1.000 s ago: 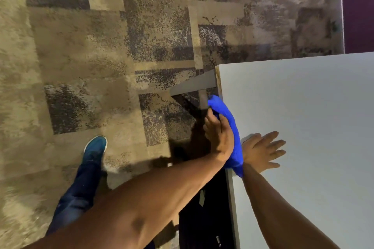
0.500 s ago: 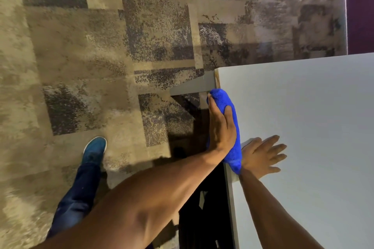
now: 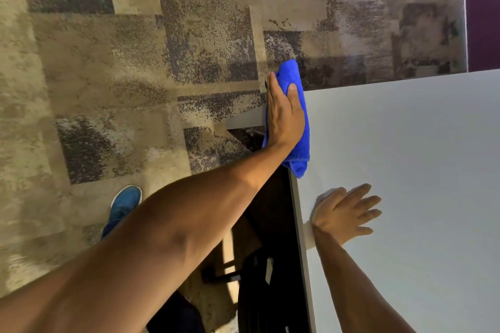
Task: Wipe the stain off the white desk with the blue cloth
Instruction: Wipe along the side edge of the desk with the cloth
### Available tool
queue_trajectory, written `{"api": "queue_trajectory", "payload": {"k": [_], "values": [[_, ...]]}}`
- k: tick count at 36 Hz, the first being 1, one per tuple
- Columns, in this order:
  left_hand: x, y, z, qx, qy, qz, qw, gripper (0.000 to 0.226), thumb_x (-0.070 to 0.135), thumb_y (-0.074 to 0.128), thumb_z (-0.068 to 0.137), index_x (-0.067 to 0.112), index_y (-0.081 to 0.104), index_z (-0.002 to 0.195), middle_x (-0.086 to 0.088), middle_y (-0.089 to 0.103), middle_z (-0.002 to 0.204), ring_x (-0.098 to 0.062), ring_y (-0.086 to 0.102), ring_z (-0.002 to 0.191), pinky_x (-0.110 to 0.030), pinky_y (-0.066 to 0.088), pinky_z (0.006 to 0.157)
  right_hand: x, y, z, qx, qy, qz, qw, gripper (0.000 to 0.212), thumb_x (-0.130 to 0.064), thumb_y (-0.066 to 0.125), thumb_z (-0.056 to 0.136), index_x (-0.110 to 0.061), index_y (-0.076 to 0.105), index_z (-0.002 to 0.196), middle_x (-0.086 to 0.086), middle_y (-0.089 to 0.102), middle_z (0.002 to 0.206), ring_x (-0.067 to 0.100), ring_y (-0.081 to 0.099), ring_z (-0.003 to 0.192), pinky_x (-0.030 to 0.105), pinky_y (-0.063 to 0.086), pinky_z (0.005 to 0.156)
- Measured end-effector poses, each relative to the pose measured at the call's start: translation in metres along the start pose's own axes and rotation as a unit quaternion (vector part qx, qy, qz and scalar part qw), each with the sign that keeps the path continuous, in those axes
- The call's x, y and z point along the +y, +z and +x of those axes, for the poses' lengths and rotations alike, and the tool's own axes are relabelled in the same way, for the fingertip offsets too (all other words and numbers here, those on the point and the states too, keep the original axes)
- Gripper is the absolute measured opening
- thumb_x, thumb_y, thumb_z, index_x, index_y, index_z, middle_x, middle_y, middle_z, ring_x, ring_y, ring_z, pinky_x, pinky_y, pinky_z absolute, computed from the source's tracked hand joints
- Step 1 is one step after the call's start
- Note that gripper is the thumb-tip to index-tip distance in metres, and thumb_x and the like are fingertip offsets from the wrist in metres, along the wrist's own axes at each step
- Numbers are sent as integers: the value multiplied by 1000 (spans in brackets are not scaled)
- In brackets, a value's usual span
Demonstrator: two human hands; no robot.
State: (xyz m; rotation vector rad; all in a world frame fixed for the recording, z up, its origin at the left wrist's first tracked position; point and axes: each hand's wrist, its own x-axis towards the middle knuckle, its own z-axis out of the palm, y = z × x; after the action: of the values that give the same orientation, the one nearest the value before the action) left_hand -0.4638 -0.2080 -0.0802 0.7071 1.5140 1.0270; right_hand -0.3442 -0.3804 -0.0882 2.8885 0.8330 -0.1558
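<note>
Mostly hidden beneath the flat left hand (image 3: 284, 113), the blue cloth (image 3: 300, 143) covers the desk (image 3: 405, 157) corner.

Seen from above, a white table (image 3: 405, 170) fills the right of the frame, patterned carpet (image 3: 108, 62) the left. At centre, the left hand (image 3: 284, 116) presses flat on a folded blue cloth (image 3: 300, 154) draped over the table's corner edge. Lower right of centre, the right hand (image 3: 343, 213) rests flat on the tabletop, fingers spread. A blue shoe (image 3: 125, 201) shows at lower left.
</note>
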Motion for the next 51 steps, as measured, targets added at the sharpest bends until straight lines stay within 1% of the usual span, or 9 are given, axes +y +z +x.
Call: {"api": "queue_trajectory", "payload": {"k": [9, 12, 20, 26, 31, 34, 41, 46, 51], "values": [[32, -14, 69, -17, -30, 7, 999, 38, 22, 34, 105, -6, 54, 119, -25, 61, 122, -36, 55, 115, -42, 41, 99, -4, -10, -5, -6, 0, 10, 1000, 70, -49, 8, 97, -15, 15, 158, 17, 12, 165, 44, 11, 149, 69, 14, 113], [48, -31, 91, 85, -76, -58, 992, 35, 19, 36, 104, -8, 57, 110, -26, 64, 111, -37, 59, 104, -42, 44, 91, -5, -13, -8, -9, 2, 6, 1000, 71, -48, 7, 96, -14, 15, 158, 17, 11, 165, 43, 9, 150, 69, 14, 113], [37, -97, 122, 339, -173, -226, 897, 43, 22, 38, 102, 9, 36, 143, -22, 52, 139, -36, 52, 122, -37, 39, 99, -7, -16, -10, -11, 1, -2, 1000, 73, -52, 4, 95, -16, 11, 158, 15, 8, 166, 42, 8, 150, 68, 13, 115], [22, -108, 58, 212, -224, -316, 897, 90, 13, 54, 53, 9, 19, 136, -15, 49, 114, -27, 57, 91, -43, 55, 74, -8, -17, -12, -10, 1, -5, 1000, 76, -55, 1, 93, -17, 11, 158, 15, 8, 166, 42, 8, 150, 68, 14, 116], [-16, -103, 4, 164, -188, -162, 955, 67, 6, 69, 70, 5, 38, 130, -6, 63, 112, -21, 64, 96, -35, 54, 89, -6, -15, -9, -9, 5, -5, 1000, 77, -57, 0, 92, -18, 11, 158, 14, 7, 166, 42, 8, 150, 68, 14, 115], [-42, -102, -24, 152, -156, -43, 975, 27, 12, 75, 71, 4, 69, 97, -4, 73, 88, -17, 67, 76, -31, 55, 71, -5, -12, -8, -8, 7, 2, 1000, 78, -58, -1, 92, -18, 12, 158, 15, 9, 165, 42, 10, 150, 68, 14, 115], [-62, -87, -87, 69, -167, 181, 967, 18, 22, 72, 73, 8, 65, 81, -16, 70, 80, -33, 67, 76, -39, 55, 68, -3, -5, -4, -13, 11, 16, 1000, 76, -57, -2, 93, -18, 14, 157, 16, 12, 165, 43, 12, 149, 69, 13, 113], [-66, -53, -129, -8, -149, 85, 985, 27, 25, 63, 90, -1, 62, 93, -22, 66, 96, -38, 63, 89, -42, 53, 84, -2, -3, -4, -10, 4, 20, 1000, 75, -55, 0, 94, -17, 15, 157, 17, 13, 164, 44, 12, 149, 70, 14, 112], [-50, -14, -151, -4, -316, -100, 943, 46, 47, 41, 100, 15, 50, 132, -3, 60, 121, -14, 59, 103, -27, 44, 97, -3, -6, -3, -12, -3, 24, 1000, 78, -53, -2, 92, -15, 17, 157, 20, 13, 164, 45, 11, 149, 71, 14, 111]]}}
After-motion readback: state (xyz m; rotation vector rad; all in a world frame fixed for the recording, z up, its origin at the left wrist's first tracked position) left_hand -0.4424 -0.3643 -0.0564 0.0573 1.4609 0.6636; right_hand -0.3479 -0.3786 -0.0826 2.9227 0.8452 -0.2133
